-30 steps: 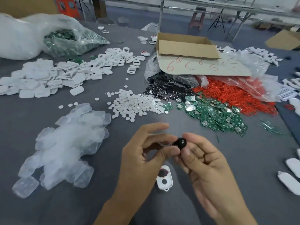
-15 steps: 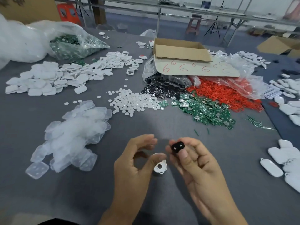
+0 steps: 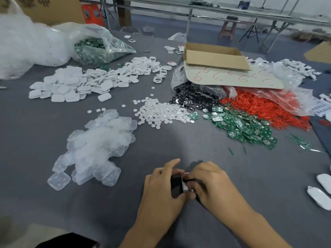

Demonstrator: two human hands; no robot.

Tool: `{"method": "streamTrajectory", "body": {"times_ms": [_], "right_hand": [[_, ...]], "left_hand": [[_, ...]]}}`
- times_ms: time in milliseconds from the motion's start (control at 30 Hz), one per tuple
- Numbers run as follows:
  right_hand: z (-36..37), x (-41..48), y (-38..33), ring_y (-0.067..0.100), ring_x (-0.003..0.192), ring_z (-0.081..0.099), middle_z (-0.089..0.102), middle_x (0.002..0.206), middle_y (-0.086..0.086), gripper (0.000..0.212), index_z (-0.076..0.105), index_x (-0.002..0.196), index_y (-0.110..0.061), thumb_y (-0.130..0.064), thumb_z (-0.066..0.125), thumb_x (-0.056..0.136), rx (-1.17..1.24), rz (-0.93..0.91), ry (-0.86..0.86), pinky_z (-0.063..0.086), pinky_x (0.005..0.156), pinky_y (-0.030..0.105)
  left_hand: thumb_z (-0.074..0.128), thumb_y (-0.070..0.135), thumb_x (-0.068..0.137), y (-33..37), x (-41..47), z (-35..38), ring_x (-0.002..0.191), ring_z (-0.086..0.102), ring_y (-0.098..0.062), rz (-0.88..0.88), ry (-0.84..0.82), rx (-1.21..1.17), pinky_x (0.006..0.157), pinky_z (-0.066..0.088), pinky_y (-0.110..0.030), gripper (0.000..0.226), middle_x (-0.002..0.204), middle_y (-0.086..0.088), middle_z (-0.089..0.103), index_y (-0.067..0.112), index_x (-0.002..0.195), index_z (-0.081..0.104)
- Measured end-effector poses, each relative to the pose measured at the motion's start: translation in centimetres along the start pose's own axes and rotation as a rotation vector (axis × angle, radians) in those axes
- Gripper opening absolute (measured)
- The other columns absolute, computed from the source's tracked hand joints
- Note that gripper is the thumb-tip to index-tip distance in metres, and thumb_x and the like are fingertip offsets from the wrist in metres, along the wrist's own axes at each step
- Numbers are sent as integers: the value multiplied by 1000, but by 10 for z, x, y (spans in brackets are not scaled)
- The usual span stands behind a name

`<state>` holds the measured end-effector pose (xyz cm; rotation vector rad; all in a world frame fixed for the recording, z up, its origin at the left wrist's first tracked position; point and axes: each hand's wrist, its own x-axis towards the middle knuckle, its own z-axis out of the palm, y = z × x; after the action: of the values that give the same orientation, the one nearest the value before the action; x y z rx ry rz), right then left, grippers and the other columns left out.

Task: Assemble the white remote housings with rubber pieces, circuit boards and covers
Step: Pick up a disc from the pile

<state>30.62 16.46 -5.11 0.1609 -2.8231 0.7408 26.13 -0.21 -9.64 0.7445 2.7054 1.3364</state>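
Note:
My hands meet low over the grey table [image 3: 268,176]. My left hand [image 3: 159,192] curls round a small white remote housing [image 3: 184,185], of which only one edge shows. A black rubber piece [image 3: 176,185] sits against it. My right hand [image 3: 213,185] pinches that piece from the right, its fingertips pressed to the housing. Most of both parts is hidden by my fingers.
Heaps lie beyond my hands: clear covers [image 3: 100,145], white discs [image 3: 161,113], green circuit boards [image 3: 241,126], black rubber pieces [image 3: 193,99], red rings [image 3: 259,106], white housings [image 3: 71,85]. A cardboard box [image 3: 215,56] stands at the back. White remotes [image 3: 320,194] lie at the right edge.
My hands came together and dropped toward the table. The black piece, held apart in my right fingers before, now sits against the white housing in my left hand.

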Motion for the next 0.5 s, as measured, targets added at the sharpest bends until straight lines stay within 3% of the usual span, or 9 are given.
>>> {"method": "streamTrajectory", "body": {"times_ms": [167,300,400,500], "right_hand": [[-3,15,0,-2,67,60,64,72,-15,30,77,69,-31,-1,81,67,198,330,-71,41,62,7],[-10,39,9,9,54,50,60,62,-7,29,70,70,-18,1,88,59,465,650,-237,42,56,27],[-12,51,9,9,51,52,62,63,-3,32,70,78,-15,4,87,58,447,691,-347,42,51,24],[-11,47,4,6,57,59,69,67,-2,29,75,78,-19,2,86,61,399,655,-320,49,56,23]], "left_hand": [[70,71,61,-1,1,0,121,43,9,-20,-25,-2,101,21,-11,80,122,42,55,56,131,36],[73,66,59,1,1,-2,118,45,10,-21,-17,-10,99,24,-13,74,119,42,56,56,125,41],[73,63,59,2,1,-3,117,46,9,-34,-33,-28,95,27,-14,68,117,40,57,59,120,43],[71,64,59,2,1,-3,115,44,9,-51,-41,-19,93,26,-11,66,116,40,55,60,118,43]]}}
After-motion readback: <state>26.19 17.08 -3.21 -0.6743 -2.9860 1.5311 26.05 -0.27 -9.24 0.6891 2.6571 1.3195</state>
